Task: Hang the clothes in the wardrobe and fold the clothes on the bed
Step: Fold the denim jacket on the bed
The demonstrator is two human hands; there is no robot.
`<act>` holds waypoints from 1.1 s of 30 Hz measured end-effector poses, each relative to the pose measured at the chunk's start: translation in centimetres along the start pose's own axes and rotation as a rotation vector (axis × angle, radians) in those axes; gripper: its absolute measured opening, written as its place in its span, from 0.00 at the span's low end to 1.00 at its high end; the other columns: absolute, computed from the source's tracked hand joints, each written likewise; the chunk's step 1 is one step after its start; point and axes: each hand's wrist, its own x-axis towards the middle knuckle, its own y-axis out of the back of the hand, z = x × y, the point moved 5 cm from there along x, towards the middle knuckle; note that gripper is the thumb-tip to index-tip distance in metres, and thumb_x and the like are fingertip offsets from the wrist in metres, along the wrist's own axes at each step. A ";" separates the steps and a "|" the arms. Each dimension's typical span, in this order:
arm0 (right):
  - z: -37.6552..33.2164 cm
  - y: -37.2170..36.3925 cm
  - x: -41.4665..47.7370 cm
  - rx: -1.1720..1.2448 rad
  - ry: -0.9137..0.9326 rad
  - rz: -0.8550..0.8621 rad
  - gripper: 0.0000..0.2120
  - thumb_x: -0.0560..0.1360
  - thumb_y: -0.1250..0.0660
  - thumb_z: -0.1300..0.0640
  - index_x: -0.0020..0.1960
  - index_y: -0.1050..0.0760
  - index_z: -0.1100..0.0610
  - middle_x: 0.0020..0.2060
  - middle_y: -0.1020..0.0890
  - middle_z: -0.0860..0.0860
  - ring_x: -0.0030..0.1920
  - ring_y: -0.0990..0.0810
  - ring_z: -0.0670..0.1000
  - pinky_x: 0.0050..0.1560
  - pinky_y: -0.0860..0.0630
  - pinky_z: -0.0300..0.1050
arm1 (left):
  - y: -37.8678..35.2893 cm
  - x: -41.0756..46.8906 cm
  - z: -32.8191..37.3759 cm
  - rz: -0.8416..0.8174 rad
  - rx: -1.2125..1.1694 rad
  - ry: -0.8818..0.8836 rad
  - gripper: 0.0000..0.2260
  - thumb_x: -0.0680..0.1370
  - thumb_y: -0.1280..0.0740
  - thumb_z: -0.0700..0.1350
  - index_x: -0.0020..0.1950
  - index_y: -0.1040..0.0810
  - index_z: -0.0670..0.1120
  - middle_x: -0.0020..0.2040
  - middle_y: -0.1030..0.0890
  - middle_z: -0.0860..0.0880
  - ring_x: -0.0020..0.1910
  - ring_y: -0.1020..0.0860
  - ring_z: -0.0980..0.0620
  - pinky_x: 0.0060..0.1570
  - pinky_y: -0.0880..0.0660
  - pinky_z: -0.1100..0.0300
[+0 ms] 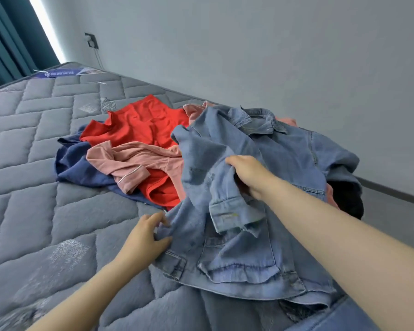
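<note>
A crumpled blue denim jacket [261, 235] lies on the grey quilted mattress [34, 187], partly lifted. My right hand [249, 175] grips a bunch of its fabric near a sleeve. My left hand [146, 237] pinches the jacket's left edge low by the mattress. Behind the jacket lies a heap of clothes: a red garment [141, 125], a pink top [129, 163] with white piping, and a navy garment [79, 166] underneath. A dark garment [347, 197] shows under the jacket's right side.
A grey wall [249, 56] runs along the far side of the bed, with a dark socket [91, 40] and a hanging cable. Teal curtains [7, 39] hang at the far left. A strip of floor [392, 211] shows at right.
</note>
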 end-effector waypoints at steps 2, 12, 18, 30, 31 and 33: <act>-4.1 -4.6 0.4 0.331 0.036 -0.169 0.08 0.82 0.45 0.60 0.51 0.27 0.58 0.43 0.23 0.56 0.43 0.24 0.53 0.43 0.26 0.45 | 0.2 -1.6 -1.6 0.019 -0.084 0.067 0.12 0.71 0.26 0.45 0.43 0.27 0.59 0.46 0.25 0.52 0.35 0.25 0.58 0.34 0.32 0.71; -0.9 -6.1 -1.2 0.072 0.031 -0.309 0.21 0.80 0.37 0.55 0.72 0.34 0.53 0.70 0.30 0.51 0.65 0.25 0.55 0.64 0.26 0.53 | -1.2 -5.2 -1.3 0.001 -0.037 -0.131 0.35 0.63 0.23 0.58 0.66 0.35 0.62 0.60 0.39 0.57 0.41 0.26 0.60 0.47 0.28 0.71; 4.8 -1.3 -2.0 -0.008 -0.057 -0.179 0.21 0.80 0.36 0.56 0.71 0.34 0.54 0.66 0.27 0.53 0.61 0.24 0.53 0.57 0.24 0.47 | -1.8 -4.4 0.5 -0.131 0.214 -0.248 0.48 0.59 0.25 0.63 0.75 0.43 0.59 0.70 0.50 0.53 0.54 0.29 0.55 0.57 0.29 0.64; 13.9 2.8 -4.0 -0.661 0.002 -0.040 0.21 0.79 0.37 0.53 0.71 0.34 0.51 0.69 0.33 0.50 0.64 0.31 0.48 0.57 0.34 0.41 | 1.2 -4.7 4.1 0.143 0.359 -0.481 0.07 0.66 0.28 0.40 0.41 0.22 0.45 0.44 0.23 0.49 0.40 0.24 0.46 0.38 0.25 0.55; 14.4 2.9 -4.1 -0.662 0.012 -0.056 0.25 0.78 0.36 0.51 0.73 0.37 0.50 0.72 0.36 0.49 0.68 0.34 0.48 0.60 0.35 0.40 | 2.2 -4.5 3.7 0.185 0.292 -0.434 0.06 0.66 0.31 0.39 0.42 0.23 0.44 0.42 0.24 0.49 0.39 0.25 0.47 0.38 0.27 0.55; 14.7 2.7 -4.2 -0.635 0.034 -0.104 0.33 0.77 0.34 0.47 0.77 0.45 0.47 0.77 0.43 0.47 0.75 0.42 0.48 0.69 0.40 0.43 | 5.0 -4.7 2.0 0.340 0.152 -0.320 0.09 0.65 0.37 0.37 0.44 0.26 0.44 0.40 0.25 0.50 0.36 0.28 0.50 0.35 0.34 0.57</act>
